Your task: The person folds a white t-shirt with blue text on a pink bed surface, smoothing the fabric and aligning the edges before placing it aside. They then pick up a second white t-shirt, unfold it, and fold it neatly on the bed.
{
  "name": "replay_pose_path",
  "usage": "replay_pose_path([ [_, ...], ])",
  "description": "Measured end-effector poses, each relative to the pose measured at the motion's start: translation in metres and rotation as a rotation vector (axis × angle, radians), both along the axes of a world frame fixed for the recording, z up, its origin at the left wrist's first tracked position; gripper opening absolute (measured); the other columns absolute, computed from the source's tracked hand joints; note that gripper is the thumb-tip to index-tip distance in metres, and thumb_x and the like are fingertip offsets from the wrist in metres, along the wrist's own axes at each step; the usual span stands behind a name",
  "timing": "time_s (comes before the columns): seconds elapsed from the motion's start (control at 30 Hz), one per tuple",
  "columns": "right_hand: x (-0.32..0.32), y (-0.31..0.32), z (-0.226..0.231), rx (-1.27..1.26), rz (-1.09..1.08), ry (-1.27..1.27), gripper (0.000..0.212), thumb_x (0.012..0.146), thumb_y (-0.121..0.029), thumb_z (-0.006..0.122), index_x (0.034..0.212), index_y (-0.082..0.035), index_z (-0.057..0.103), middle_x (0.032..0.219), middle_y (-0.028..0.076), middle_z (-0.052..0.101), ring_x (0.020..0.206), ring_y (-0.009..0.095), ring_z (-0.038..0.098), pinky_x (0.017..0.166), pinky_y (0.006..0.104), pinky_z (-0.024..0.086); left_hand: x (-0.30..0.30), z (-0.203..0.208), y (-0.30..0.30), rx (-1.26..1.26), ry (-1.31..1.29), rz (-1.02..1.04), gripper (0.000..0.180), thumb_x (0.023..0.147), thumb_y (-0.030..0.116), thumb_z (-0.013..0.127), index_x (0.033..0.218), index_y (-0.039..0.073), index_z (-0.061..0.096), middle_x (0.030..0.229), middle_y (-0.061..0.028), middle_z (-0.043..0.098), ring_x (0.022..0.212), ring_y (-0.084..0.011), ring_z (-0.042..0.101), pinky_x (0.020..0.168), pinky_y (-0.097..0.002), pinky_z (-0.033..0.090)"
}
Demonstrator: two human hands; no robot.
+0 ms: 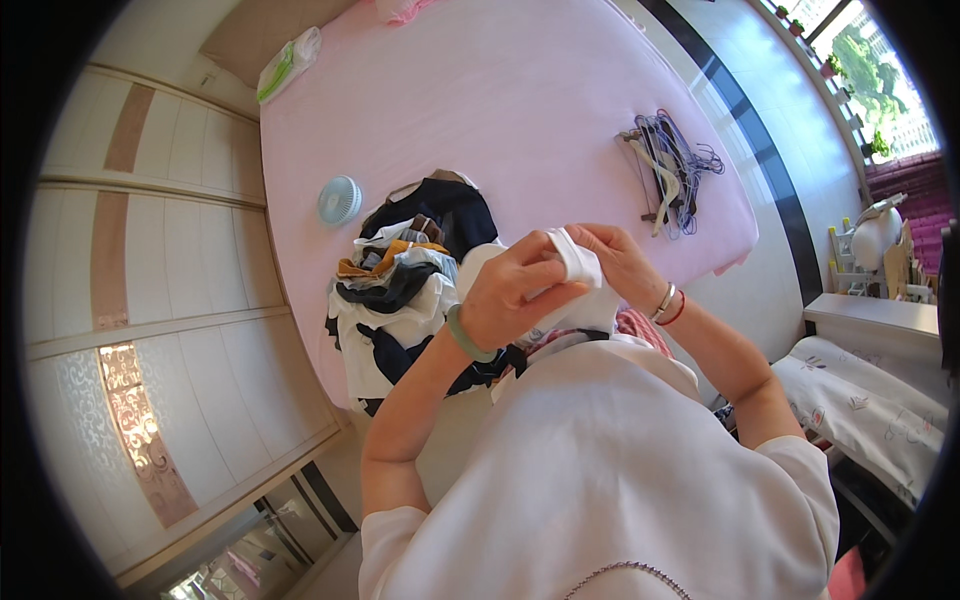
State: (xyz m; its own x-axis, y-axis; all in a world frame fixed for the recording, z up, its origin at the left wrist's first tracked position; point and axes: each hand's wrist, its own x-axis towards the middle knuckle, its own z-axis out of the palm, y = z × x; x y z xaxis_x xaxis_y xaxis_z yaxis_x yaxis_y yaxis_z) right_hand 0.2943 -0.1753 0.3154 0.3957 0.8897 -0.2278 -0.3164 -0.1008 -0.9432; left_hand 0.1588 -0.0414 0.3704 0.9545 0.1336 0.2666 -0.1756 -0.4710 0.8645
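Note:
I hold a white garment (577, 262) up in front of my chest, close above the bed's near edge. The fingers of my left hand (510, 297), with a green bangle at its wrist, are closed on a folded edge of the white cloth. From the other side my right hand (622, 268) pinches the same edge; a silver bangle and a red cord circle that wrist. Part of the garment hangs below my hands, and its full shape is hidden. Just left of my left hand lies a heap of mixed clothes (405, 287), in white, black, dark blue and mustard.
The heap rests on a bed with a pink sheet (500, 110). A small light-blue fan (340, 200) stands behind the heap. Several hangers (668, 180) lie bunched at the right. A wardrobe (180, 260) lines the left side; a cloth-covered surface (850, 400) is at my right.

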Motion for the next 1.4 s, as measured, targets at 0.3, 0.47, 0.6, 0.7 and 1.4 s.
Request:
replay_pose_path([
  [0.3, 0.045, -0.009, 0.067, 0.262, -0.175, -0.634, 0.03, 0.099, -0.024, 0.054, 0.078, -0.003, 0.054, 0.069, -0.005, 0.042, 0.065, 0.004, 0.037, 0.056, 0.0214, 0.033, -0.022, -0.073, 0.032, 0.224, 0.441, 0.414, 0.03, 0.09, 0.033, 0.061, 0.105, 0.007, 0.057, 0.09, -0.0131, 0.063, 0.078, -0.0295, 0.065, 0.063, -0.0401, 0.049],
  [0.47, 0.062, -0.024, 0.064, 0.348, 0.01, -0.664, 0.029, 0.092, -0.023, 0.063, 0.074, -0.001, 0.054, 0.064, -0.001, 0.044, 0.058, 0.007, 0.039, 0.053, 0.0229, 0.032, -0.009, -0.086, 0.066, 0.687, 0.376, 0.583, 0.023, 0.074, 0.023, 0.076, 0.088, 0.011, 0.062, 0.075, -0.0036, 0.056, 0.068, -0.0195, 0.061, 0.059, -0.0336, 0.048],
  [0.6, 0.073, -0.038, 0.064, 0.2, -0.004, -0.714, 0.026, 0.085, -0.025, 0.07, 0.079, -0.003, 0.057, 0.061, -0.001, 0.042, 0.055, 0.008, 0.037, 0.051, 0.0242, 0.029, -0.005, -0.065, 0.092, 0.26, 0.093, 0.786, 0.014, 0.073, 0.006, 0.074, 0.08, 0.006, 0.061, 0.073, -0.0017, 0.055, 0.06, -0.0118, 0.051, 0.058, -0.0281, 0.046],
  [0.7, 0.077, -0.038, 0.056, 0.031, 0.017, -0.824, 0.03, 0.077, -0.025, 0.078, 0.09, -0.006, 0.059, 0.06, -0.002, 0.041, 0.053, 0.008, 0.036, 0.05, 0.026, 0.027, 0.006, -0.034, 0.108, 0.205, -0.272, 0.692, 0.018, 0.071, 0.004, 0.071, 0.076, 0.005, 0.054, 0.082, -0.0043, 0.061, 0.071, -0.0176, 0.059, 0.068, -0.0298, 0.049],
  [1.4, 0.084, 0.024, 0.068, 0.019, -0.398, -0.698, 0.019, 0.09, -0.02, 0.056, 0.088, -0.002, 0.062, 0.074, 0.0, 0.057, 0.069, 0.007, 0.053, 0.062, 0.0252, 0.044, -0.017, 0.02, 0.133, 0.127, 0.226, 0.507, 0.015, 0.079, 0.008, 0.053, 0.086, 0.004, 0.065, 0.069, -0.0026, 0.062, 0.066, -0.0114, 0.057, 0.062, -0.0255, 0.044],
])
